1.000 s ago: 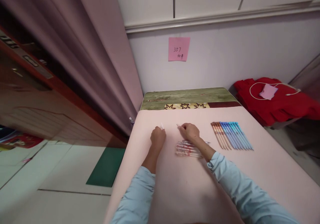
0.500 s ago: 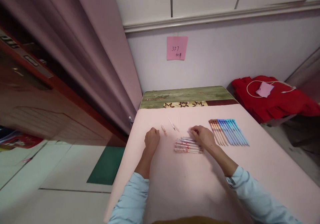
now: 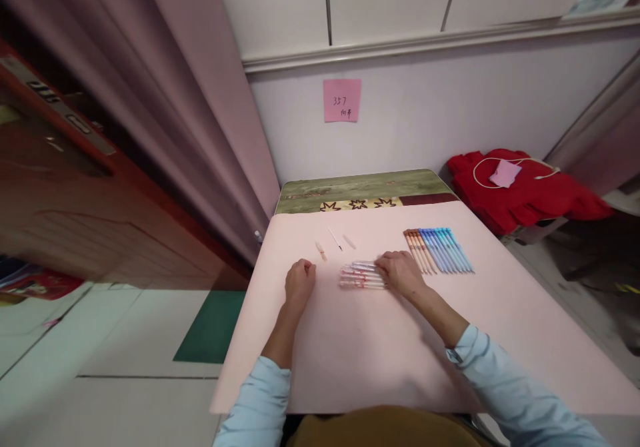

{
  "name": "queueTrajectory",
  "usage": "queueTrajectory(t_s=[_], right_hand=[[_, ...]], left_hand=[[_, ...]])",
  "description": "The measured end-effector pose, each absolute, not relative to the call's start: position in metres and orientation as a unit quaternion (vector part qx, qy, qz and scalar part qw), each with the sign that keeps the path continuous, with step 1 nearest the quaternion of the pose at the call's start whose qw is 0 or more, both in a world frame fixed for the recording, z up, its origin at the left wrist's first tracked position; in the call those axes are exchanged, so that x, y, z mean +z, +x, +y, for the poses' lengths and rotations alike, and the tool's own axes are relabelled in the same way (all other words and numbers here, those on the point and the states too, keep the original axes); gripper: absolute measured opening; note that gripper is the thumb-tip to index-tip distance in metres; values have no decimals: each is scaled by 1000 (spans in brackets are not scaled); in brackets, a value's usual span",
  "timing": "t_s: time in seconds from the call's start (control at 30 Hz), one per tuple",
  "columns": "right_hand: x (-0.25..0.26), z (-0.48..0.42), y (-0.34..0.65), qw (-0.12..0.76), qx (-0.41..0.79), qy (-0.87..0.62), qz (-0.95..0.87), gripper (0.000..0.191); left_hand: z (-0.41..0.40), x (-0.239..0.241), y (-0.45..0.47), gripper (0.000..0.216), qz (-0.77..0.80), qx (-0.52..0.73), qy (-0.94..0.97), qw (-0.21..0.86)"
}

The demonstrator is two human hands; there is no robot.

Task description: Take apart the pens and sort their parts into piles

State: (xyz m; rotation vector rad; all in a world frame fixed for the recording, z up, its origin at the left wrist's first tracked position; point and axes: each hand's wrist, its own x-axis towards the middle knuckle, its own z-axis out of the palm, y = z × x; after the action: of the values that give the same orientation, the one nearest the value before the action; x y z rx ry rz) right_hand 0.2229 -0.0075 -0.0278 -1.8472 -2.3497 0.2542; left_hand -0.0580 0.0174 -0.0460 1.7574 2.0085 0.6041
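Note:
On the pink table top (image 3: 380, 354) lies a small bunch of clear pens (image 3: 361, 276) with red marks. My right hand (image 3: 400, 272) rests on the bunch's right end, fingers curled over the pens. My left hand (image 3: 299, 282) sits in a loose fist on the table to the left of the bunch, and nothing shows in it. Beyond the bunch lie three small loose pen parts: a pale cap (image 3: 321, 250), a thin refill (image 3: 335, 238) and another pale piece (image 3: 349, 241). A neat row of orange and blue pens (image 3: 438, 250) lies to the right.
A green patterned surface (image 3: 360, 190) adjoins the table's far edge by the wall, which carries a pink note (image 3: 342, 100). A curtain (image 3: 200, 114) hangs at the left. Red cloth (image 3: 520, 190) with a white cable and pink slip lies at the right.
Both hands let go of small pen parts, which now lie on the table. My right hand moved back onto the clear pens; my left hand drew back into a fist.

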Motion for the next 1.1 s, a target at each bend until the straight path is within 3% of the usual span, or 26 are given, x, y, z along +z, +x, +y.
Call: queueTrajectory(t_s=[0.17,0.33,0.5,0.6,0.7,0.8,0.93,1.1], right_hand=[[-29,-9,224,88,96,-634,-762,15],[-31,-7,228,117,123,-627,-760,24],[-28,-9,228,187,151,-646,-725,20],[-23,-16,215,332,274,-634,-642,22],[-14,-29,192,440,512,-519,-525,31],[-6,-44,175,436,672,-434,-412,37],[-3,-56,171,364,777,-378,-346,41],[-9,-57,170,381,751,-392,-369,39]], left_hand=[[4,-47,-57,15,707,240,627,222],[-3,-39,-44,14,680,288,627,248],[-8,-21,-22,14,625,389,579,350],[-14,-10,-3,22,568,441,510,472],[-20,0,17,38,471,482,424,605],[-26,10,30,42,410,492,354,682],[-30,21,31,35,414,490,278,715],[-30,16,29,29,427,511,254,701]])
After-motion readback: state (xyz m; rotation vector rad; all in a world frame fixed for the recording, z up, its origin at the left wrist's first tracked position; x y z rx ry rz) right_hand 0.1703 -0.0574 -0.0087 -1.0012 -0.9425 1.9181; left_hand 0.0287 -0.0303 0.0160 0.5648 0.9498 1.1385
